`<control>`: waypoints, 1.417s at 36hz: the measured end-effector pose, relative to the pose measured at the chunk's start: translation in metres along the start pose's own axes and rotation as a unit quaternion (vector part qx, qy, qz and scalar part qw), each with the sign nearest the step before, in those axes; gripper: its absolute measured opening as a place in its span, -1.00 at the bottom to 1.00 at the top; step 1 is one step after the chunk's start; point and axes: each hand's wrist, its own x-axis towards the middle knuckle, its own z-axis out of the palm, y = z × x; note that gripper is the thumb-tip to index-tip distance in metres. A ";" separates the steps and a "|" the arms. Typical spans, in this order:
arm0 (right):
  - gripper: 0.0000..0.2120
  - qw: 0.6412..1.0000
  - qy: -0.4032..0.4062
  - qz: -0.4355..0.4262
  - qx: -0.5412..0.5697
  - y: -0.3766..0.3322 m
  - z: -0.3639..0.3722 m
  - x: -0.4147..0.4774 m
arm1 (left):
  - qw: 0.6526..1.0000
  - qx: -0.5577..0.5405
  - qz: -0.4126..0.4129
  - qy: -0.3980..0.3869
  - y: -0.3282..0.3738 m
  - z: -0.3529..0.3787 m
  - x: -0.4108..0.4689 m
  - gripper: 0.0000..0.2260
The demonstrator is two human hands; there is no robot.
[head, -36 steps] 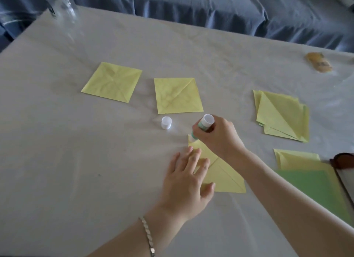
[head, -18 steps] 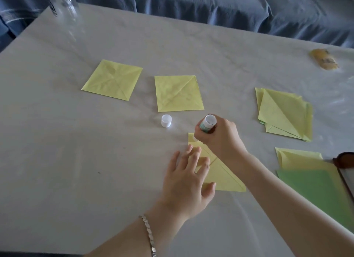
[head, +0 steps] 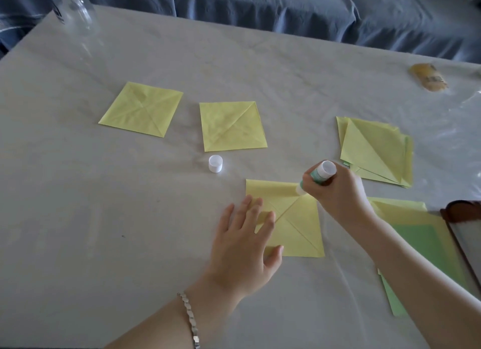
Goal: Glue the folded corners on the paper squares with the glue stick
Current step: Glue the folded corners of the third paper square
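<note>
The glue stick [head: 319,175], right of frame centre, touches the upper edge of a folded yellow square [head: 294,218]. The right hand [head: 338,192] curls round it; the left hand [head: 244,242] presses the square with fingers spread flat. A white cap [head: 215,163] stands nearby.
</note>
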 end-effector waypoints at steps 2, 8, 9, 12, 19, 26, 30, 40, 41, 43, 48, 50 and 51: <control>-0.92 1.000 0.001 0.010 0.003 0.002 -0.003 -0.001 | 1.000 -0.003 0.001 0.004 0.000 0.000 0.000 -0.56; -0.93 0.999 -0.001 0.037 -0.007 0.006 -0.010 -0.001 | 1.000 -0.008 0.000 0.003 -0.001 0.001 -0.001 -0.56; -0.91 0.999 0.001 0.046 -0.007 0.006 -0.012 -0.001 | 1.000 -0.009 0.000 0.003 -0.001 0.001 -0.001 -0.56; -0.86 0.998 0.033 0.056 0.017 0.003 -0.018 -0.001 | 1.000 -0.011 0.004 -0.003 -0.002 0.000 -0.002 -0.57; -0.85 0.998 0.014 -0.007 0.059 -0.028 -0.008 -0.008 | 1.000 -0.007 -0.006 -0.005 -0.005 0.000 -0.007 -0.58; -0.88 0.996 -0.053 -0.045 0.062 -0.047 0.031 -0.009 | 1.000 -0.009 -0.010 0.002 -0.005 -0.002 -0.008 -0.59; -0.81 0.995 -0.074 -0.057 0.038 -0.050 0.045 -0.009 | 1.000 -0.010 -0.011 -0.001 -0.005 -0.001 -0.008 -0.60; -0.80 0.996 -0.061 -0.064 0.025 -0.042 0.044 -0.008 | 1.000 -0.008 -0.004 0.008 -0.005 -0.001 -0.007 -0.62; -0.80 0.996 -0.059 -0.061 0.025 -0.039 0.041 -0.008 | 1.000 -0.008 -0.003 0.010 -0.005 -0.001 -0.007 -0.62; -0.81 0.997 -0.056 -0.054 0.026 -0.034 0.035 -0.009 | 1.000 -0.010 -0.001 0.017 -0.005 0.000 -0.007 -0.63; -0.85 0.999 -0.039 -0.023 0.026 -0.019 0.018 -0.011 | 1.000 -0.012 0.001 0.025 -0.004 -0.001 -0.007 -0.63; -0.86 0.999 -0.028 -0.014 0.020 -0.012 0.012 -0.011 | 1.000 -0.011 0.003 0.025 -0.004 -0.001 -0.007 -0.63; -0.86 1.000 -0.024 -0.010 0.016 -0.009 0.009 -0.011 | 1.000 -0.011 0.004 0.026 -0.004 -0.001 -0.007 -0.63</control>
